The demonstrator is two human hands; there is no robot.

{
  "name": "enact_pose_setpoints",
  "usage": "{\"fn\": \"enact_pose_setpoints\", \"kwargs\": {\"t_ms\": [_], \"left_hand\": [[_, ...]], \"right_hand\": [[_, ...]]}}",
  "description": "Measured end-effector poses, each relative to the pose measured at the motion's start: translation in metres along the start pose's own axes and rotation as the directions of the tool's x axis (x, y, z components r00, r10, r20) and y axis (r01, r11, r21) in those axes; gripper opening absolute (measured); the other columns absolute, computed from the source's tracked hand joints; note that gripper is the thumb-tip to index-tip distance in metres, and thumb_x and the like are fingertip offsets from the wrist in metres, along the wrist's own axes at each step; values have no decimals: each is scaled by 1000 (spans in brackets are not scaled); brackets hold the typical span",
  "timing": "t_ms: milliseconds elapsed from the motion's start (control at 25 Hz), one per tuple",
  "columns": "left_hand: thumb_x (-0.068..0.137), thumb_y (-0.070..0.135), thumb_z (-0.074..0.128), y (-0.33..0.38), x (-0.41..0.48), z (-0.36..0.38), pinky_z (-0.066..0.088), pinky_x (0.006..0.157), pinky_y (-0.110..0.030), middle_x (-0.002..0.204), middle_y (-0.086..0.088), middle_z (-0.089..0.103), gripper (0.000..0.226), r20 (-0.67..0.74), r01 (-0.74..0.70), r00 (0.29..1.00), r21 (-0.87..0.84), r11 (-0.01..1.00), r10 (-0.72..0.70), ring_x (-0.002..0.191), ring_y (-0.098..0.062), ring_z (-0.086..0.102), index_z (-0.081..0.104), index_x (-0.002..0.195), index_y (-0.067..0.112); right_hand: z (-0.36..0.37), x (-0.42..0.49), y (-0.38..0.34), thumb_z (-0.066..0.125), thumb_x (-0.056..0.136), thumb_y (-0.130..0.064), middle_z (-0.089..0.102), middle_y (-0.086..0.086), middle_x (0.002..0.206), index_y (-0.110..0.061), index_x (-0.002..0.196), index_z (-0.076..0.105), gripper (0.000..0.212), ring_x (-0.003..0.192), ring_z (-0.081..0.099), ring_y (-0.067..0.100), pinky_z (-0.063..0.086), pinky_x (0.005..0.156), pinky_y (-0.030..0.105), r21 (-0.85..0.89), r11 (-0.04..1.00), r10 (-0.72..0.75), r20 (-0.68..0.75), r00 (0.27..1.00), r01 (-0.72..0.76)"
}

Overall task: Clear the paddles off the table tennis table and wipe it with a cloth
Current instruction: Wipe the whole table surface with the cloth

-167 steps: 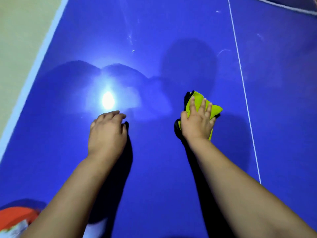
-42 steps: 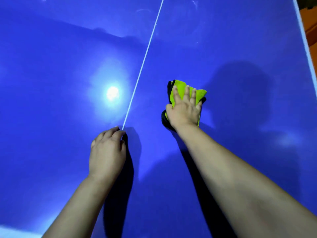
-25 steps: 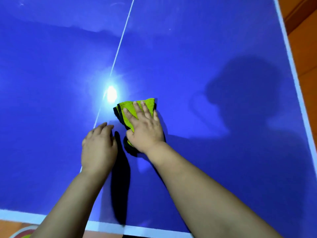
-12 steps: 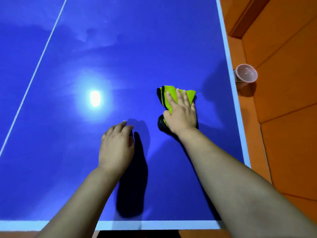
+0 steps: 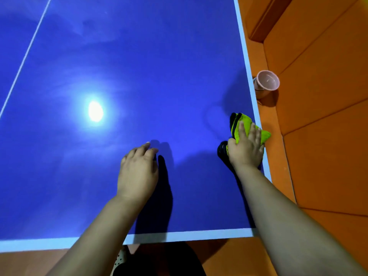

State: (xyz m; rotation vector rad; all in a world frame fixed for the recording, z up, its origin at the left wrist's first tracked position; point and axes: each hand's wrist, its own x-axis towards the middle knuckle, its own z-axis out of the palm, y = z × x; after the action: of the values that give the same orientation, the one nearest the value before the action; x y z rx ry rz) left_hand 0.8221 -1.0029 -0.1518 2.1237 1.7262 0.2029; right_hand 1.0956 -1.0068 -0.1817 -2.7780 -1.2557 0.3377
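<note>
The right hand (image 5: 246, 150) keeps its grip apart, fingers flat on the green-and-black cloth (image 5: 244, 121) at the desk's (image 5: 139, 66) right edge. The left hand (image 5: 137, 172) rests loose, holding nothing. Press evenly and overlap strokes along that edge.

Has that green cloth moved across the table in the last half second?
Yes. The cloth, pressed under the right hand, slid rightward: it lay well inside the table's white side edge before, and now its tip overhangs that edge.
</note>
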Motion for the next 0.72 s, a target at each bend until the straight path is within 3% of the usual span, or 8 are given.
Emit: {"fn": "enact_pose_setpoints", "kwargs": {"t_ms": [120, 200, 520, 720], "left_hand": [[90, 15, 50, -47, -24, -17, 36, 96, -45, 132, -14, 54, 31, -38, 33, 999, -29, 999, -34, 120, -35, 48, 63, 116, 8], [91, 17, 50, -83, -41, -29, 37, 95, -45, 131, -13, 55, 30, -44, 71, 996, -32, 997, -72, 119, -35, 49, 64, 116, 8], [90, 18, 56, -247, -110, -84, 35, 97, -45, 135, -8, 52, 30, -138, 283, 949, -28, 959, -284, 123, -31, 45, 62, 119, 11], [83, 8, 62, -328, -159, -103, 43, 87, -46, 124, -14, 60, 22, -192, 356, 913, -53, 933, -360, 108, -37, 55, 67, 104, 8]], "right_hand": [[9, -40, -32, 44, 93, -34, 2, 3, 162, -33, 153, 13, 67, 148, -3, 23, 7, 116, 53, -5, 997, 82, 11, 997, -82], [19, -68, -69, 43, 93, -35, 1, 3, 162, -32, 153, 12, 67, 148, -4, 23, 8, 116, 54, -27, 999, 47, 22, 999, -47], [71, -178, -272, 40, 91, -37, 2, 6, 161, -32, 153, 10, 68, 148, -4, 26, 10, 115, 54, -106, 953, -279, 58, 959, 284], [109, -255, -386, 41, 90, -41, 2, 5, 162, -34, 152, 13, 68, 148, -4, 25, 6, 116, 54, -102, 853, -502, 99, 859, 511]]}}
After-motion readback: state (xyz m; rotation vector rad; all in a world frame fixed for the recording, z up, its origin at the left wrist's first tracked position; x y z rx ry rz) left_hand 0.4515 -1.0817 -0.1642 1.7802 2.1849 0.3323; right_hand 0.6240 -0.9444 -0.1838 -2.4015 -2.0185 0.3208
